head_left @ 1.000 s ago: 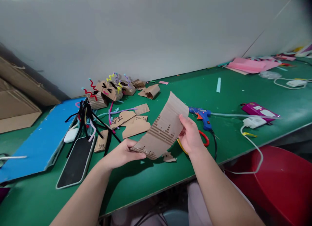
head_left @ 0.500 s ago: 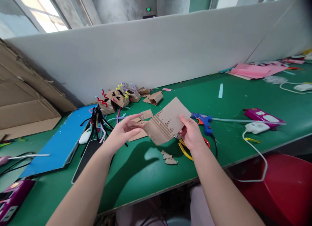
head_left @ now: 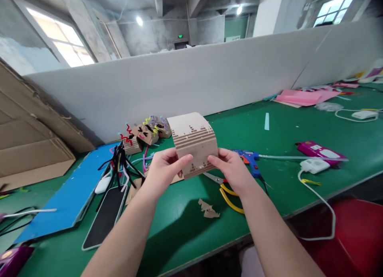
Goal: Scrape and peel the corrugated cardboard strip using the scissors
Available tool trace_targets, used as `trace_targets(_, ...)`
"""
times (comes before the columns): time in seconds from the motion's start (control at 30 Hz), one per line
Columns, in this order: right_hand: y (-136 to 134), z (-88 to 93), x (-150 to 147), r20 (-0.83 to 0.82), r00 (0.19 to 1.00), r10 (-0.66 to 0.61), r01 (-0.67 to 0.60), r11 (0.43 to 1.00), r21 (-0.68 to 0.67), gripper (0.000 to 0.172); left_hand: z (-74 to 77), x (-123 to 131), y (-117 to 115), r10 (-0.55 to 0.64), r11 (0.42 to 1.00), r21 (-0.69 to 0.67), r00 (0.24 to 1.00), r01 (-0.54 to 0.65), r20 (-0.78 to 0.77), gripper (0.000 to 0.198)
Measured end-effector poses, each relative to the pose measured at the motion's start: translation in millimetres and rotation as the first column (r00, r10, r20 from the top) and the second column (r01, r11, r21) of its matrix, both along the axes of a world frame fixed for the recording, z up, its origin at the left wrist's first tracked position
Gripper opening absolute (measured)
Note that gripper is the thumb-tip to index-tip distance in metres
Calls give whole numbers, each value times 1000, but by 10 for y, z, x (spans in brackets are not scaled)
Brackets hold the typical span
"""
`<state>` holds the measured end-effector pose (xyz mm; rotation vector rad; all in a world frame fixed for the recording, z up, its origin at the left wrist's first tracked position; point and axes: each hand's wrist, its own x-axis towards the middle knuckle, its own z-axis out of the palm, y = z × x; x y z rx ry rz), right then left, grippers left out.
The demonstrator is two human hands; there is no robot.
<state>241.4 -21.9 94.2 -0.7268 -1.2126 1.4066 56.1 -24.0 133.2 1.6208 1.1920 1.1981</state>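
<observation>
A piece of cardboard [head_left: 196, 143], curved over at the top and with corrugated ridges showing where its surface is peeled, is held up above the table. My left hand [head_left: 166, 165] grips its lower left edge, thumb in front. At its lower right edge my right hand [head_left: 229, 163] pinches it the same way. Scissors [head_left: 230, 191] with yellow handles lie under my right hand, partly hidden. A torn cardboard scrap [head_left: 208, 209] rests on the table below. Behind my right hand is a blue glue gun [head_left: 253, 161] with a long glue stick in it.
Cardboard figures [head_left: 145, 135] with coiled pipe cleaners stand near the white partition [head_left: 149, 89]. Black pipe cleaners [head_left: 119, 163], a phone [head_left: 104, 217] and a blue board [head_left: 74, 191] are at left. A purple device [head_left: 320, 152] and white charger [head_left: 314, 165] lie at right, with a cable hanging over the edge.
My left hand has closed on the cardboard, which only my right hand held before. The cardboard has turned more upright and now bends over at the top. The view has tilted upward.
</observation>
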Motion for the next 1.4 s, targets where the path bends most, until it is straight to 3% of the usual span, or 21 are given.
trace_targets(0.07, -42, 41, 33, 38, 999, -11, 10, 1000, 21, 23, 38, -17, -48, -51, 999, 17, 998, 51, -22, 23)
trace_targets(0.23, -97, 80, 60, 98, 995, 6, -10, 999, 39, 19, 82, -85, -108, -18, 993, 118, 999, 23, -42, 23)
trace_targets(0.33, -117, 73, 35, 126, 992, 14, -20, 999, 42, 22, 60, -88, -111, -51, 995, 84, 997, 47, 50, 25)
trace_targets(0.5, -135, 91, -3, 212, 968, 135, -148, 988, 48, 30, 20, -95, -93, -34, 999, -23, 983, 38, 178, 27)
trace_targets(0.53, -126, 94, 0, 204, 974, 97, -113, 991, 68, 34, 22, -106, -91, -56, 997, -39, 988, 62, 143, 26)
trace_targets(0.6, -89, 90, 23, 151, 982, -110, 92, 989, 119, 43, 32, -135, -89, -162, 983, -83, 987, 162, 7, 21)
trace_targets(0.67, -41, 65, 66, 103, 915, -389, 370, 914, 164, 52, 40, -162, -84, -305, 947, -148, 942, 285, -136, 19)
trace_targets(0.73, -2, 27, 113, 95, 814, -573, 549, 812, 197, 61, 35, -180, -73, -416, 904, -203, 885, 377, -210, 18)
trace_targets(0.83, 3, -11, 132, 133, 742, -657, 616, 747, 252, 63, 3, -181, -48, -516, 852, -248, 820, 461, -249, 20)
trace_targets(0.93, -54, -5, 61, 267, 683, -680, 557, 722, 411, 41, -29, -160, -29, -567, 818, -279, 789, 504, -238, 20)
trace_targets(1.0, -95, 10, -10, 349, 674, -651, 452, 737, 502, 31, -38, -145, -22, -565, 815, -291, 800, 501, -205, 19)
trace_targets(1.1, -123, 17, -78, 410, 712, -570, 333, 788, 518, 34, -41, -148, -17, -527, 830, -299, 837, 471, -146, 17)
trace_targets(1.3, -114, -28, -58, 598, 718, -355, 223, 932, 285, 54, -50, -223, -13, -600, 786, -299, 784, 541, -158, 11)
trace_targets(1.4, -94, -72, -80, 625, 712, -320, 203, 946, 253, 50, -61, -203, -6, -667, 734, -316, 725, 602, -169, 13)
